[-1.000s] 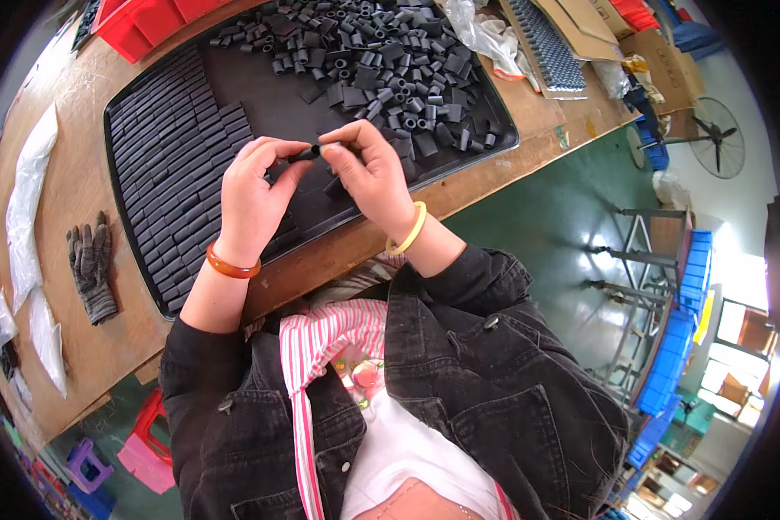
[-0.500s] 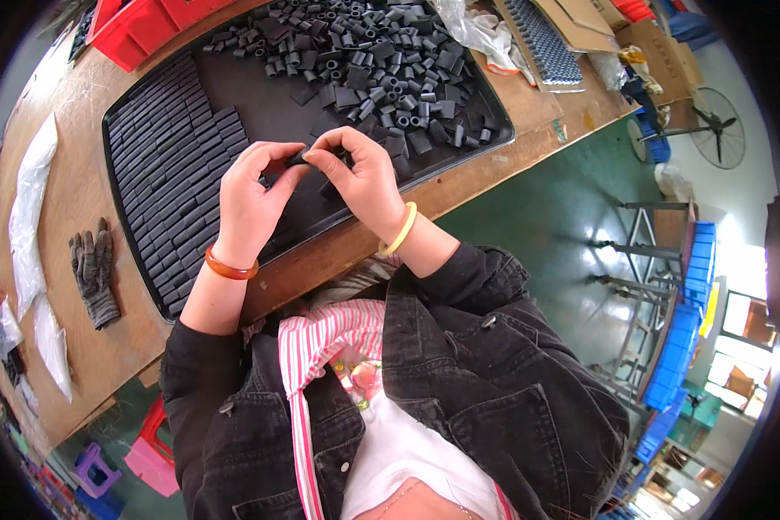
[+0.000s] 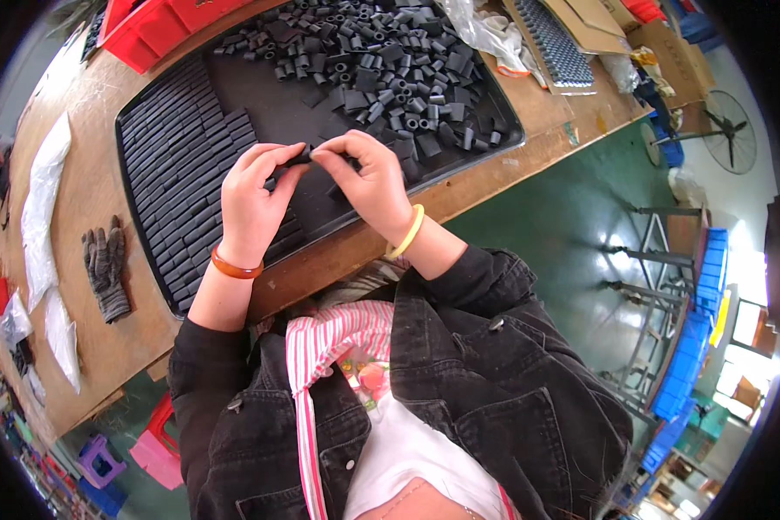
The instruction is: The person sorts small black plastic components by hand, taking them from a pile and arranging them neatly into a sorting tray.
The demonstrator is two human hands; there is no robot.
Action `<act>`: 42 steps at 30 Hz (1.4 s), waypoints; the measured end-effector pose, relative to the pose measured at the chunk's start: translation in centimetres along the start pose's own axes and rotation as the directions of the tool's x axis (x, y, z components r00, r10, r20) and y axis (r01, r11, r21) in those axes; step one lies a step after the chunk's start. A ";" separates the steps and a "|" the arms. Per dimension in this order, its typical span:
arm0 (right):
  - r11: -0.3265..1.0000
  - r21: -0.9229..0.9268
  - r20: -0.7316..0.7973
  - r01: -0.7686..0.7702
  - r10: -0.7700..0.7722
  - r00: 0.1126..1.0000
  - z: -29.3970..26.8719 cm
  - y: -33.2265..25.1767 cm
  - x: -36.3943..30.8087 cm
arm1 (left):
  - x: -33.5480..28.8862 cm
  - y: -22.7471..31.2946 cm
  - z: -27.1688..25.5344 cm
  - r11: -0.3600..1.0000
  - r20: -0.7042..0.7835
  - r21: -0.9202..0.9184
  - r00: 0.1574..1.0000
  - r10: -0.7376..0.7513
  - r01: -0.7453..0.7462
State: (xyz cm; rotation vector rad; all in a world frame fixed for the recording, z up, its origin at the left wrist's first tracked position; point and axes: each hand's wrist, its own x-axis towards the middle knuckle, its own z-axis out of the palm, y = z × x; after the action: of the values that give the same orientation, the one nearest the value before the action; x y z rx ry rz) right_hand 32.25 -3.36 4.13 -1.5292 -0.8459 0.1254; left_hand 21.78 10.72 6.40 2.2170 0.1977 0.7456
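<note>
Black piece [image 3: 301,157]: small, dark and matt, held above the tray between the fingertips; mostly covered, so its full shape is hard to make out.
Left hand [image 3: 250,198]: thumb and forefinger pinched on the piece, an orange-brown bangle [image 3: 237,265] at the wrist.
Right hand [image 3: 374,180]: fingertips meeting the piece's end; I cannot tell how firmly they grip. A yellow bangle [image 3: 410,232] circles this wrist.
Since a second ago: the right thumb and forefinger, then parted, have drawn together at the piece; the rows look the same.
Black tray [image 3: 250,82]: under both hands, which hide part of its near side.
Neat rows [image 3: 178,160]: black pieces packed side by side at the tray's left.
Loose heap [image 3: 390,74]: short black tubes and flat pieces jumbled at the far right.
Wooden counter [image 3: 542,117]: carries the tray, with a grey glove [image 3: 107,270] and white plastic [image 3: 43,208] to the left.
Far side: a red bin [image 3: 169,35] beside the tray, cardboard [image 3: 588,26] farther right.
Beyond: a fan [image 3: 730,132] and blue bins [image 3: 685,368].
</note>
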 end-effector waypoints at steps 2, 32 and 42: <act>0.996 0.073 -0.079 -0.058 0.064 0.995 -0.1 0.2 -0.1 | 0.9 -0.3 -1.1 0.995 -0.007 0.103 1.000 0.015 -0.014; 0.735 0.635 -0.030 -0.237 0.330 0.943 -0.6 1.3 0.2 | 1.7 1.8 0.9 0.952 0.289 0.299 0.946 -0.149 0.059; 0.839 0.489 -0.057 -0.238 0.303 0.951 -0.7 0.4 0.2 | 1.3 0.3 1.0 0.962 0.104 -0.093 0.963 -0.248 0.258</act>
State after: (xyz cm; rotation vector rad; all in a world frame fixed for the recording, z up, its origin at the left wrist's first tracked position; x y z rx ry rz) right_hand 32.98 -3.74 3.96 -1.1612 -0.4396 0.4082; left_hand 23.39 10.39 6.71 2.0698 0.3797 0.5011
